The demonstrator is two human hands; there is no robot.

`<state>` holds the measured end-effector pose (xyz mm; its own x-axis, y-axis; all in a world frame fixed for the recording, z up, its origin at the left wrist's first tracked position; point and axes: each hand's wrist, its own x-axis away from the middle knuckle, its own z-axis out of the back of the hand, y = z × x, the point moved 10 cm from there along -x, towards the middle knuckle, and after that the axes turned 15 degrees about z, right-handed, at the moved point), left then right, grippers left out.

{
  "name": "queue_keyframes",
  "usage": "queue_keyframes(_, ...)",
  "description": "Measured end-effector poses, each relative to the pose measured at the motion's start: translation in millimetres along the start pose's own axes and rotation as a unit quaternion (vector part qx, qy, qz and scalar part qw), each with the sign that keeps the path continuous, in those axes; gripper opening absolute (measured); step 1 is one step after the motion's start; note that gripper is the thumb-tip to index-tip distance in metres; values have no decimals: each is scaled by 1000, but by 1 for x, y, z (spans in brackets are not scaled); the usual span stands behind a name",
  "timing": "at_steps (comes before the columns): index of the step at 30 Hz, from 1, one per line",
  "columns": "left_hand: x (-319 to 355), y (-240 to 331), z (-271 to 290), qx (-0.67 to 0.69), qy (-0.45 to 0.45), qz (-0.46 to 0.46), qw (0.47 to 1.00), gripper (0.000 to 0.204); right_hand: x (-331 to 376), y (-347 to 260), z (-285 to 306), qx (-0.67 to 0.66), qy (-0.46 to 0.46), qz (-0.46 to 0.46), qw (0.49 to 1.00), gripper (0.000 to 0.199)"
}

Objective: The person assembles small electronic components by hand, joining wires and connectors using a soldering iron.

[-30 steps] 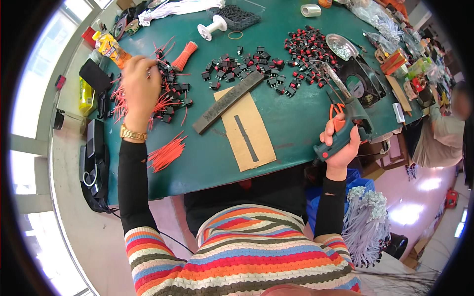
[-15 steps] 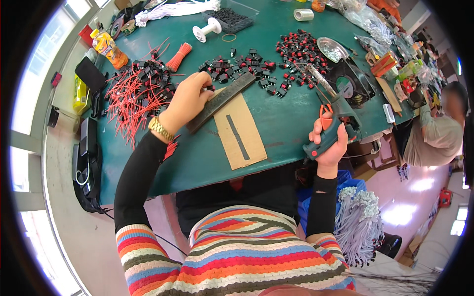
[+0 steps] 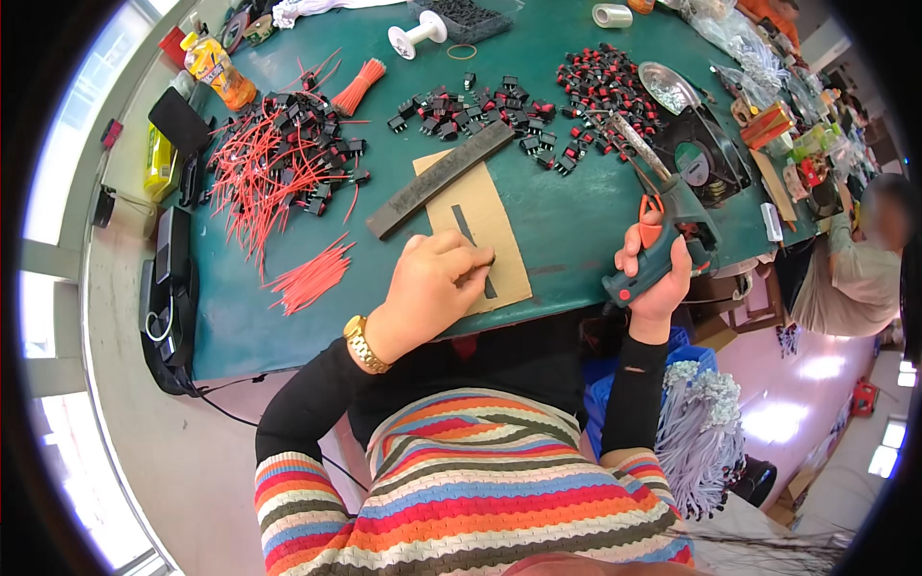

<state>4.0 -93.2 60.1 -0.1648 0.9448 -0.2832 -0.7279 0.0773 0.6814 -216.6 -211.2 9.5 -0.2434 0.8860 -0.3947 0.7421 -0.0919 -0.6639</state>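
Observation:
My left hand (image 3: 437, 288) is closed in a pinch over a piece of tan cardboard (image 3: 504, 250), and only a small dark bit shows at its fingertips. A narrow dark strip (image 3: 463, 226) lies along the cardboard, partly under the fingers. Across the cardboard's far end rests a dark, flat bar (image 3: 442, 180). My right hand (image 3: 658, 288) is wrapped round the handle of a dark green soldering gun (image 3: 645, 267) with an orange trigger, its metal tip pointing away from me. Beyond the bar lies a pile of small black rocker switches (image 3: 480, 108).
At left are switches with red wires (image 3: 269, 173) and a loose bundle of red wires (image 3: 312, 276). A black fan (image 3: 696, 158) stands beside the gun's tip, near a metal dish (image 3: 669, 86) and red-black switches (image 3: 605, 86). A white spool (image 3: 418, 36) lies at the back.
My left hand has moved from the switch pile at the bar's far side back toward me, onto the cardboard. My right hand still holds the soldering gun. The view has shifted slightly.

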Motion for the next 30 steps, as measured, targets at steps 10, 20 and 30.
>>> queue_keyframes(10, 22, 20, 5, -111, 100, -107, 983, 13, 2, 1, 0, 3, 3, 7, 1000, 48)
queue_keyframes(20, 13, -2, 39, -49, 48, 52, 996, 29, 3, -2, 3, 25, 14, 14, 999, 48)
queue_keyframes(30, 25, -124, 116, -198, 103, 232, 947, 8, 1, -1, -1, 33, 1, 5, 999, 48)
